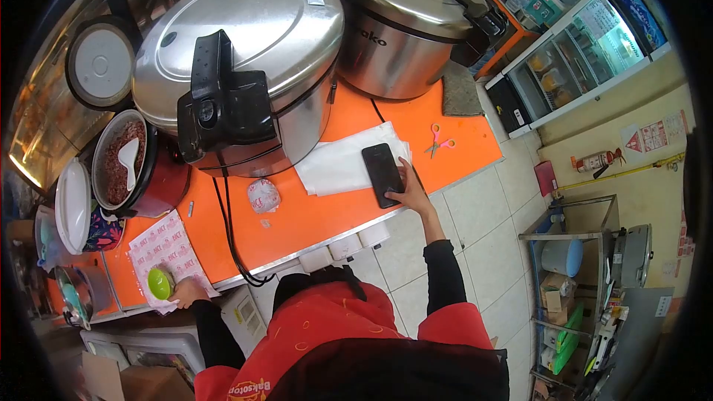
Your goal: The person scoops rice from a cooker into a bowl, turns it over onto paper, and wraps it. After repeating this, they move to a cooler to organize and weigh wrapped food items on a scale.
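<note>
My right hand (pixel 407 187) is closed on a black phone (pixel 382 174), its thumb on the lower end, over white paper sheets (pixel 334 163) on the orange counter. My left hand (pixel 189 292) is at the counter's front edge, touching or beside a small green bowl (pixel 160 283); its fingers are partly hidden. The bowl stands on printed wrapping paper (pixel 165 248). Between my hands lies a round wrapped bundle (pixel 263 195). Pink-handled scissors (pixel 438 141) lie beyond the phone.
Two large steel cookers (pixel 252 37) (pixel 401 22) stand at the back. An open red cooker (pixel 160 178) holds reddish rice and a white paddle (pixel 129 162). Black cables (pixel 232 238) hang over the front edge. A metal rack (pixel 572 289) stands right, a glass-door fridge (pixel 579 52) behind.
</note>
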The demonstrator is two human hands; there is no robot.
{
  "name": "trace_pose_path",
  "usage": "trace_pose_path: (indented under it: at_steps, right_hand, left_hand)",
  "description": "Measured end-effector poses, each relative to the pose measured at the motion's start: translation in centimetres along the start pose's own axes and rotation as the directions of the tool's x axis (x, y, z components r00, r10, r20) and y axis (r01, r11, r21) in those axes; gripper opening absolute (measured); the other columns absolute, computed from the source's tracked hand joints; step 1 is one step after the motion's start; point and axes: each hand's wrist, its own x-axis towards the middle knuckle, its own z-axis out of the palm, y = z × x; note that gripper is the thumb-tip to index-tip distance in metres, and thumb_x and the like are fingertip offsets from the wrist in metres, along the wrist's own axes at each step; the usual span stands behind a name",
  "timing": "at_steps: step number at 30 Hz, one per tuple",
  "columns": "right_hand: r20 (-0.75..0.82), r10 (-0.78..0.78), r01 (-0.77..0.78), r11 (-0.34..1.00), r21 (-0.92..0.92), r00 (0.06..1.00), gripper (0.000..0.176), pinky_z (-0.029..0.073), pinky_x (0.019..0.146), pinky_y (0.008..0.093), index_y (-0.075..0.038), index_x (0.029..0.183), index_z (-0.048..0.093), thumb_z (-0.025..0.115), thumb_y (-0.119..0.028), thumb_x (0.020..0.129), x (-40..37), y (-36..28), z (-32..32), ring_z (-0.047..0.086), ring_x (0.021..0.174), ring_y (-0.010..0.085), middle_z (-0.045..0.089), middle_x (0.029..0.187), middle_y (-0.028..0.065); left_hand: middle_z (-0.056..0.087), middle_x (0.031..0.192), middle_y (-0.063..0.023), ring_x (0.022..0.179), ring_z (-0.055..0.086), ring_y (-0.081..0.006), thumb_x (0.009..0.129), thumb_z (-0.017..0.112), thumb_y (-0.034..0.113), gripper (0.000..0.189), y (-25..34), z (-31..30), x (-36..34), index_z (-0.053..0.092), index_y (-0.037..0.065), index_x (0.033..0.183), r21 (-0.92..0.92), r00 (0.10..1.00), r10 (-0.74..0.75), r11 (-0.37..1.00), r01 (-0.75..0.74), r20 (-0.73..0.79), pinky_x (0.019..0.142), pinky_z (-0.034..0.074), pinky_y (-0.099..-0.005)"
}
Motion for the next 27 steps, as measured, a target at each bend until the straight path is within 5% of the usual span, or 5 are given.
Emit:
trace_pose_path:
  at_steps: [9, 16, 20, 24, 27]
  right_hand:
    - [-0.149, -0.031, -0.003, 0.976, -0.220, 0.988, 0.105, 0.038, 0.099, 0.0380, 0.000, 0.139, 0.022, 0.085, -0.023, 0.059, 0.2, 0.2, 1.5, 0.043, 0.117, 0.0293, 0.044, 0.122, 0.0204]
    - [-0.390, -0.131, -0.109, 0.837, -0.536, 0.911, 0.094, 0.039, 0.092, 0.0414, 0.005, 0.124, 0.035, 0.083, -0.039, 0.057, 0.8, -0.1, 4.5, 0.043, 0.110, 0.0359, 0.044, 0.119, 0.0226]
    - [-0.415, -0.142, -0.152, 0.787, -0.597, 0.899, 0.087, 0.041, 0.087, 0.0424, 0.004, 0.119, 0.039, 0.083, -0.035, 0.055, 1.5, -0.3, 5.0, 0.045, 0.104, 0.0363, 0.046, 0.112, 0.0208]
    - [-0.422, -0.116, -0.197, 0.754, -0.627, 0.899, 0.087, 0.042, 0.085, 0.0430, 0.004, 0.120, 0.039, 0.082, -0.033, 0.054, 1.6, -0.7, 5.3, 0.045, 0.103, 0.0361, 0.046, 0.111, 0.0201]
    - [-0.424, -0.134, -0.192, 0.743, -0.641, 0.896, 0.087, 0.043, 0.084, 0.0437, 0.004, 0.120, 0.039, 0.082, -0.034, 0.055, 1.5, -0.7, 5.5, 0.044, 0.103, 0.0362, 0.045, 0.111, 0.0206]
  left_hand:
    - [0.054, 0.098, -0.0270, 0.083, 0.059, -0.0400, 0.086, 0.040, 0.028, 0.035, 0.7, -0.6, -0.2, 0.049, 0.013, 0.117, -0.023, 0.997, -0.081, 0.996, 0.081, 0.001, 0.067, 0.048, -0.0487]
    - [0.051, 0.108, -0.0256, 0.096, 0.056, -0.0409, 0.086, 0.044, 0.029, 0.039, -0.4, -0.7, 1.0, 0.046, 0.011, 0.120, -0.126, 0.963, -0.089, 0.984, 0.124, 0.256, 0.073, 0.048, -0.0495]
    - [0.060, 0.102, -0.0203, 0.093, 0.059, -0.0398, 0.083, 0.050, 0.025, 0.031, -0.3, -2.4, 3.8, 0.056, 0.005, 0.107, -0.404, 0.662, -0.400, 0.559, 0.724, 0.633, 0.079, 0.048, -0.0468]
    - [0.063, 0.097, -0.0211, 0.091, 0.062, -0.0335, 0.087, 0.043, 0.035, 0.041, -0.5, -8.0, 5.3, 0.064, 0.003, 0.101, -0.336, 0.794, -0.135, 0.854, 0.396, 0.592, 0.073, 0.051, -0.0449]
    - [0.063, 0.098, -0.0170, 0.083, 0.062, -0.0289, 0.089, 0.038, 0.046, 0.052, -1.9, -5.1, 8.9, 0.060, 0.005, 0.112, -0.574, 0.743, 0.160, 0.745, 0.341, 0.650, 0.065, 0.051, -0.0424]
